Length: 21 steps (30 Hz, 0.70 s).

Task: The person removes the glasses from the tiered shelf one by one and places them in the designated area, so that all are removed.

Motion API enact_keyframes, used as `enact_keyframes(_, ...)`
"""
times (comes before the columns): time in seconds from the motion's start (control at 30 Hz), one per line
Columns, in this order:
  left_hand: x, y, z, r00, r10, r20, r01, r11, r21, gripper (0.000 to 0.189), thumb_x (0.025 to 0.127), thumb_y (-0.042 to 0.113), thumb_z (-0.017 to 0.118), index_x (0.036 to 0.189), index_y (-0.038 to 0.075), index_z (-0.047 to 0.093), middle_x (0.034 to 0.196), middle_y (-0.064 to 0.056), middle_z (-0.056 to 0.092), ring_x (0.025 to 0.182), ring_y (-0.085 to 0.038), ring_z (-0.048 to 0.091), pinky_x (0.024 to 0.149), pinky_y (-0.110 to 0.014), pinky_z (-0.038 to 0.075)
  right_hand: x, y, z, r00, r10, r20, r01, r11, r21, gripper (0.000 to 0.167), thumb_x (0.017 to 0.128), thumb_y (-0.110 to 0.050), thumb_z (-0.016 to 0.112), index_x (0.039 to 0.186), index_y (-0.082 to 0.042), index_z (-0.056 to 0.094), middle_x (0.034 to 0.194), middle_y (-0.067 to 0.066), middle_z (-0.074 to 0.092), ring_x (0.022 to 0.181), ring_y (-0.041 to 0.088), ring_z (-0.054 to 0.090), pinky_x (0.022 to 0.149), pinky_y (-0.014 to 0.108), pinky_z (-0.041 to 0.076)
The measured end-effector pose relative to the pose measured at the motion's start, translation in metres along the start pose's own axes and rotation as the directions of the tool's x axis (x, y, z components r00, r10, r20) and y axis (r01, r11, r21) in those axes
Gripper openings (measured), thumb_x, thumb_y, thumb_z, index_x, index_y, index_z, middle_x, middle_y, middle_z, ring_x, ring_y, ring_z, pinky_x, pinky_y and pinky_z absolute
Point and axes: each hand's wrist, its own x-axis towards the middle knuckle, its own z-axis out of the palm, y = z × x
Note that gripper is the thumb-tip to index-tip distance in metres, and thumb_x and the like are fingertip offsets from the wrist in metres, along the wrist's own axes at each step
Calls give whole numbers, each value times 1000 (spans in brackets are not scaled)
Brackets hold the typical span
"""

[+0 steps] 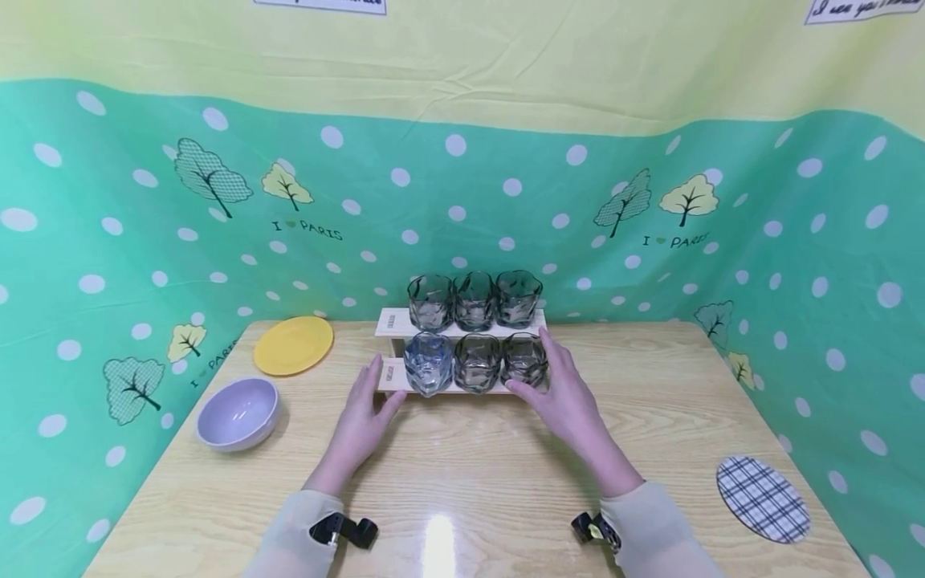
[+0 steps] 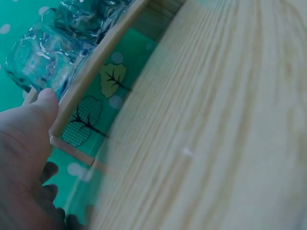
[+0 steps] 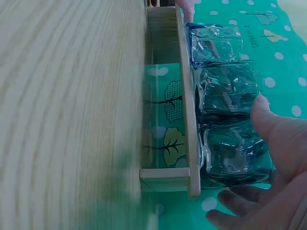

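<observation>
A small two-tier wooden rack (image 1: pixel 391 376) holds a row of faceted glasses on each tier. On its lower tier stand a bluish glass (image 1: pixel 429 365), a smoky glass (image 1: pixel 477 363) in the middle and another smoky glass (image 1: pixel 524 359) at right. My left hand (image 1: pixel 364 411) is at the rack's left end, thumb (image 2: pixel 47 103) at the front edge beside the bluish glass, other fingers loose. At the opposite end, my right hand (image 1: pixel 567 397) has its thumb (image 3: pixel 261 112) against the glasses' front and its fingers spread loosely beside the right glass.
Three darker glasses (image 1: pixel 474 302) stand on the upper tier. To the left are a yellow plate (image 1: pixel 294 346) and a lilac bowl (image 1: pixel 238 413). A checked round mat (image 1: pixel 763 498) lies at right on the wooden table (image 1: pixel 462 474). Green dotted cloth (image 1: pixel 455 193) encloses the table.
</observation>
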Motion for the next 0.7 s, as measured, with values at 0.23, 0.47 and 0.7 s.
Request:
enact_keyframes(0.23,1,-3,2,1000,12,-4,-12,1000,-26,85,112,34,69,176,4,21,177,-26,28,160,-51,31,133,-65,24,1,3,2,999,31,13,-32,996,79,117,96,-54,84,180,-28,8,179,23,25,131,53,63,117,72,45)
enact_keyframes(0.47,0,-5,3,999,-42,-3,42,999,-7,82,113,37,66,177,8,23,176,-23,33,160,-59,22,132,-70,15,2,6,5,999,39,10,-40,991,128,118,94,-53,86,180,-28,9,180,22,21,147,55,48,124,72,35)
enact_keyframes(0.7,1,-6,4,1000,-16,-18,16,1000,5,80,113,35,66,175,5,25,176,-22,33,161,-50,29,135,-66,10,5,7,8,998,55,-5,-53,984,169,113,93,-48,90,178,-26,19,181,18,23,149,51,47,124,72,36)
